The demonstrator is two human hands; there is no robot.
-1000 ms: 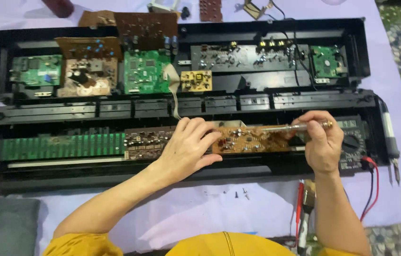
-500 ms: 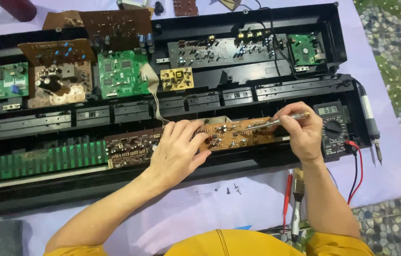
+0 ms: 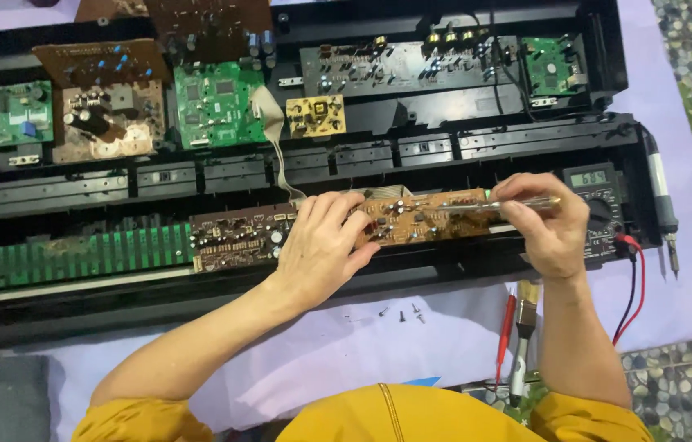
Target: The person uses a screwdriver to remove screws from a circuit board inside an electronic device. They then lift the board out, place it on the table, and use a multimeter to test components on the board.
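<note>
Lying across a lilac cloth-covered counter point(image 3: 460, 336), long black plastic keyboard chassis point(image 3: 444, 270), opened, two troughs. Upper trough holds green square circuit board point(image 3: 216, 105), brown board with capacitors point(image 3: 104, 115), small green board at far left point(image 3: 4, 115), small yellow board point(image 3: 315, 116), long dark board with jacks point(image 3: 399, 65), small green board at far right point(image 3: 553, 67). Lower trough holds long green ribbed contact strip point(image 3: 76, 258), dark brown component board point(image 3: 235, 240), and long orange-brown narrow circuit board point(image 3: 436, 217), studded with small parts, lying lengthwise near trough middle, just right of the dark board. Left hand point(image 3: 321, 245) rests flat, fingers spread, pressing on orange-brown board's left end, nothing gripped. Right hand point(image 3: 546, 225) clenched around slim silver metal-shafted tool point(image 3: 493, 206), shaft lying along board's top edge, tip pointing left. Grey flat ribbon cable point(image 3: 272, 135) runs from upper trough down toward the boards. Black multimeter with lit display point(image 3: 599, 205) sits just right of right hand, red and black leads point(image 3: 632, 286) trailing onto cloth. Soldering iron with pale handle point(image 3: 661, 196) lies at chassis right edge. Small paintbrush point(image 3: 522, 344) and red probe point(image 3: 505, 336) lie near right forearm. Tiny dark screws point(image 3: 403, 313) loose on cloth below chassis.
</note>
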